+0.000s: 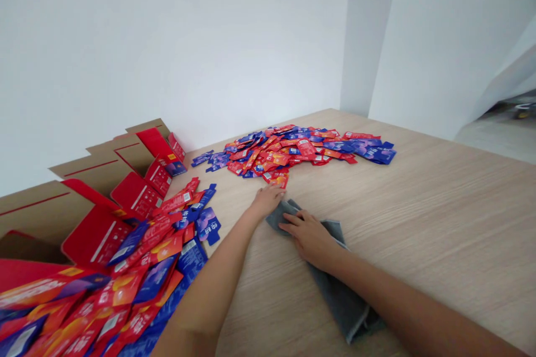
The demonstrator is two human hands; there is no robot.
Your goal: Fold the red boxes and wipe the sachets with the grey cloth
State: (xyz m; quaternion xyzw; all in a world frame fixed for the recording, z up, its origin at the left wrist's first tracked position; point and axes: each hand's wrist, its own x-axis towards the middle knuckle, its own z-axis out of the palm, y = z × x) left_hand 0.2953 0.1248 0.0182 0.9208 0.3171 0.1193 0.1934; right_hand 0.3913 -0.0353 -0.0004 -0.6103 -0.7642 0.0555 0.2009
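Note:
A grey cloth [341,295] lies folded and rumpled on the wooden table. Flat on its upper part rests my right hand [312,240], fingers spread and pressing on the fabric. My left hand [268,201] is at the cloth's far left corner, its fingers stretched out to the lower edge of a red packet [275,177]. Whether those fingertips touch the packet or only lie beside it, I cannot tell. That packet is at the near edge of a wide heap of red and blue packets [288,148].
On the left stand open red and brown cardboard boxes [90,234] in a row along the wall. A second pile of red and blue packets [138,284] spreads before them. A white wall [251,39] bounds the far side of the table [439,217].

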